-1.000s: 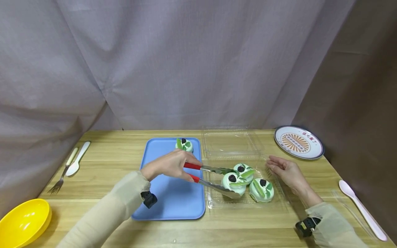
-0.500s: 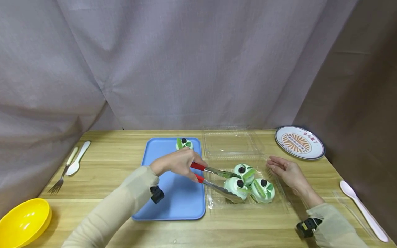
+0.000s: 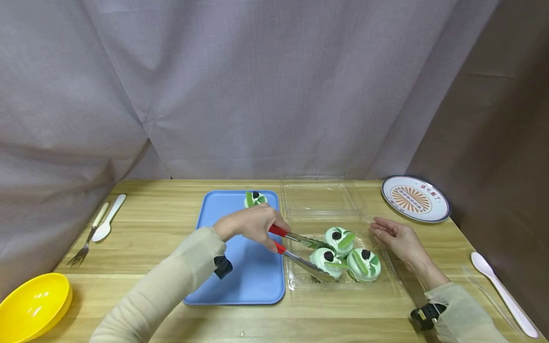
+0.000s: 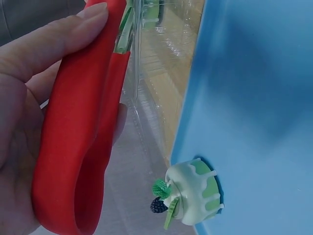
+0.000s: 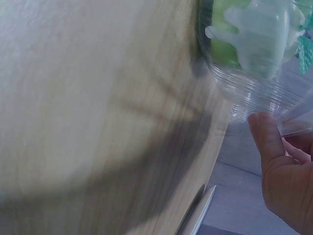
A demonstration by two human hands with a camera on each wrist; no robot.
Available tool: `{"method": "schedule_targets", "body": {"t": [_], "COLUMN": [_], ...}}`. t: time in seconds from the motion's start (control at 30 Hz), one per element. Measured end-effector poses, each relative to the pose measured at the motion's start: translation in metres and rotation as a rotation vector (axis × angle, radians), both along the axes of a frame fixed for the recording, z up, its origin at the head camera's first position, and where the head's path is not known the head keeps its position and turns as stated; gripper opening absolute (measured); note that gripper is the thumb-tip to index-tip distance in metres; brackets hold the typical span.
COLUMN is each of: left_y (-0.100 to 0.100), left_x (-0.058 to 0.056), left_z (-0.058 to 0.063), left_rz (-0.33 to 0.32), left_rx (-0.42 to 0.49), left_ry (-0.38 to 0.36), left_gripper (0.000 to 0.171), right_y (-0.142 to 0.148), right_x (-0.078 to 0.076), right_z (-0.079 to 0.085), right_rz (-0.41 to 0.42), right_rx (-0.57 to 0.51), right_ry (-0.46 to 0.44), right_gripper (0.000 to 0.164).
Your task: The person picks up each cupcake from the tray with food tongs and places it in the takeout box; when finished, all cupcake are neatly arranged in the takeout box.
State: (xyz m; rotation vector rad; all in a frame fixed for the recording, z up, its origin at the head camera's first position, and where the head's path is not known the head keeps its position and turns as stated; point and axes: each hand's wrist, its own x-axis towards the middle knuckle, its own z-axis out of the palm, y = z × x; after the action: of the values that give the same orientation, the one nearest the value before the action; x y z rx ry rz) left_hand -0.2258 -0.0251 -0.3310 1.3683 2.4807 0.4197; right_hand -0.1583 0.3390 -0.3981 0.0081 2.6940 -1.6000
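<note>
My left hand (image 3: 259,225) grips a pair of tongs (image 4: 73,127) with red handles. The tongs' metal ends lie on both sides of a small mint-green cake (image 3: 321,259) topped with a blackberry, at the near left of a clear plastic box (image 3: 306,286). Whether they still squeeze it I cannot tell. Two similar cakes sit beside it in the box, a rear cake (image 3: 333,237) and a right-hand cake (image 3: 359,271). My right hand (image 3: 399,240) pinches the box's right rim (image 5: 254,100) between thumb and fingers. Another such cake (image 4: 193,191) stands on a blue tray (image 3: 240,281).
The box's lid (image 3: 321,195) lies folded back. A patterned plate (image 3: 413,199) is at the back right, a pinkish spoon (image 3: 503,293) at the right edge. On the left are a fork (image 3: 87,238), a white spoon (image 3: 107,221) and a yellow bowl (image 3: 36,305).
My left hand has moved right and slightly down with the tongs, bringing the held cake down into the box next to the other two. My right hand stays at the rim.
</note>
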Motion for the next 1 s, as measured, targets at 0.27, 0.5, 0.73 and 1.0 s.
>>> {"method": "schedule_targets", "body": {"t": [0.27,0.5,0.73,1.0], "left_y": [0.001,-0.002,-0.004,-0.019], "left_x": [-0.001,-0.003,-0.004,-0.005], "left_z": [0.000,-0.003,-0.005,-0.004], "left_rz": [0.005,-0.010,0.011,0.023], "left_rx": [-0.014,0.030,0.096,0.223], "left_ry": [-0.006,-0.050,-0.149,-0.167], "left_gripper": [0.051,0.052,0.055,0.055], "right_y": [0.000,0.000,0.000,0.000], "right_x": [0.000,0.000,0.000,0.001], "right_z": [0.000,-0.001,-0.002,-0.001], "right_rz": [0.001,-0.005,-0.004,-0.001], "right_rx": [-0.001,0.001,0.003,-0.018], "right_ry": [-0.015,-0.010,-0.011,-0.020], "right_gripper": [0.048,0.048,0.048,0.049]}}
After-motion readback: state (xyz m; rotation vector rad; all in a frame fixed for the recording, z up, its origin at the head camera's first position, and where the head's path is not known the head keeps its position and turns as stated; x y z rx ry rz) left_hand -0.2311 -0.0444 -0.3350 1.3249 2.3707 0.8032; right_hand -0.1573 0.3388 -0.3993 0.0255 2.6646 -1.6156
